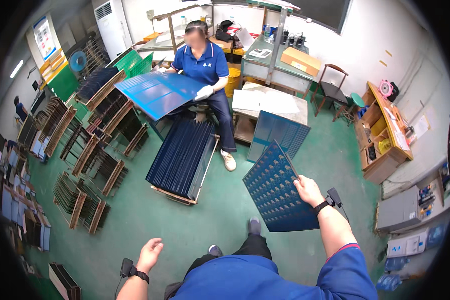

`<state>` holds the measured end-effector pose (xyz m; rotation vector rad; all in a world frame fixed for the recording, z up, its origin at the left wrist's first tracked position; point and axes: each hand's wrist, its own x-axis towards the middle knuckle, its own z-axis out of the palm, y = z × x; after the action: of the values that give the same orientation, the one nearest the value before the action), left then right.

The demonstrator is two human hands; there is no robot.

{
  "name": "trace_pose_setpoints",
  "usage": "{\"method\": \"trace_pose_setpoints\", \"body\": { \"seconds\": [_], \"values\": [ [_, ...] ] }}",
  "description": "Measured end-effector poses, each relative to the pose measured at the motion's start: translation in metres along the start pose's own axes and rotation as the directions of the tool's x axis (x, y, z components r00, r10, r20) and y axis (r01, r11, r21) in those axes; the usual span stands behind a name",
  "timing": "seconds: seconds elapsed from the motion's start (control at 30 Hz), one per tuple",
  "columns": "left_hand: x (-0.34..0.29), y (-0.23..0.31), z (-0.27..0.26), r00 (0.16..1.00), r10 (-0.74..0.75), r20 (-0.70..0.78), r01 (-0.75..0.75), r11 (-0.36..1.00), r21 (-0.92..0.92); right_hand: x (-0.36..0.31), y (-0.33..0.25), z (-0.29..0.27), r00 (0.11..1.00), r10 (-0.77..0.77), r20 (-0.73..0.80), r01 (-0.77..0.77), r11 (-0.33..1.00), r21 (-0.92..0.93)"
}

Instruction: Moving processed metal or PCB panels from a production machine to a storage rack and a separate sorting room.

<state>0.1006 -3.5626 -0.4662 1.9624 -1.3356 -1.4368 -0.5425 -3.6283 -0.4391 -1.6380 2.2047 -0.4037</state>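
Observation:
My right hand (310, 191) grips the right edge of a dark blue circuit board panel (277, 192) with rows of small light patterns. The panel hangs tilted above the floor, right of my feet. My left hand (150, 254) is held out over the floor, its fingers loosely bent and apart, with nothing in it. Beyond the held panel, another blue panel (277, 132) leans against a low table. A rack of upright dark blue panels (182, 157) stands ahead of me on the floor.
A seated person (201, 70) in a blue shirt and white gloves holds a large blue panel (157, 92). Several wire racks (85, 200) stand to the left. The low table (272, 102) carries white sheets. A chair (330, 87) and wooden cabinet (382, 132) are at the right.

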Motion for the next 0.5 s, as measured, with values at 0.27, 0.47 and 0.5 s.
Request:
{"method": "trace_pose_setpoints", "body": {
  "seconds": [0.27,0.47,0.5],
  "values": [
    [0.043,-0.026,0.082,0.902,-0.336,-0.269,0.361,0.931,0.048,0.229,0.078,0.067,0.967,-0.117,0.228,0.098,0.991,0.094],
    [0.005,0.118,0.160,0.833,-0.491,-0.255,0.531,0.838,0.124,0.359,0.099,0.110,0.927,-0.038,0.374,0.066,0.996,-0.061],
    [0.012,0.150,0.172,0.843,-0.479,-0.244,0.509,0.857,0.076,0.380,0.100,0.116,0.924,-0.046,0.379,0.077,0.995,-0.066]
  ]
}}
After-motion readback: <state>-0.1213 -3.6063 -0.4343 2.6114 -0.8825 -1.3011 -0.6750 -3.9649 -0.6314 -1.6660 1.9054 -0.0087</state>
